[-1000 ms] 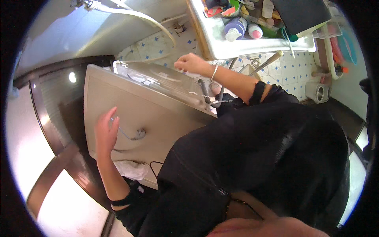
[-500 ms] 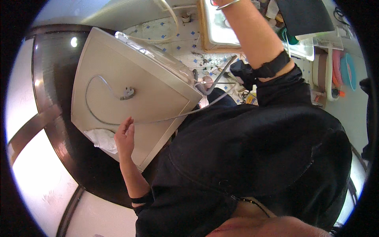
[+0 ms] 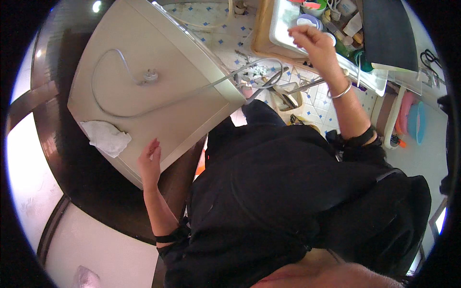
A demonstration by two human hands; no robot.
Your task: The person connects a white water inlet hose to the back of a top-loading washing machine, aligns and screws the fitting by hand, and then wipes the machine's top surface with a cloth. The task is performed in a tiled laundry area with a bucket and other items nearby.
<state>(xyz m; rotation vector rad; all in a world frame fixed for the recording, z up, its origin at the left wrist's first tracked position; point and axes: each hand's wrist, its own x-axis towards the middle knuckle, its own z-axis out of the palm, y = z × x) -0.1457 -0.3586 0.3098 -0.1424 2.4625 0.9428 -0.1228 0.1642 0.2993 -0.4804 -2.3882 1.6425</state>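
Observation:
My left hand (image 3: pixel 150 161) hovers by the near edge of a large beige box-shaped appliance (image 3: pixel 177 53); its fingers are stretched out and hold nothing, and I cannot tell whether they touch the surface. A grey power cord (image 3: pixel 153 111) lies in a loop across the appliance, its plug (image 3: pixel 149 77) resting on top. A crumpled white cloth (image 3: pixel 108 138) is close to my left hand. My right hand (image 3: pixel 317 47) is over a white tray (image 3: pixel 283 24) of assorted small items, fingers loosely bent and apart, with nothing seen in them.
A dark glossy round table (image 3: pixel 96 192) is under the appliance. Beside the tray are a black sheet (image 3: pixel 390 36) and black scissors (image 3: pixel 430 60). A pale bin (image 3: pixel 292 104) stands on the tiled floor (image 3: pixel 314 105). Pink and blue basins (image 3: pixel 417 124) lean at the right.
My right hand has come back from the upper edge to over the tray's near side. The view has shifted, and the cord now arcs up beyond the appliance's edge. My left hand stays near the appliance.

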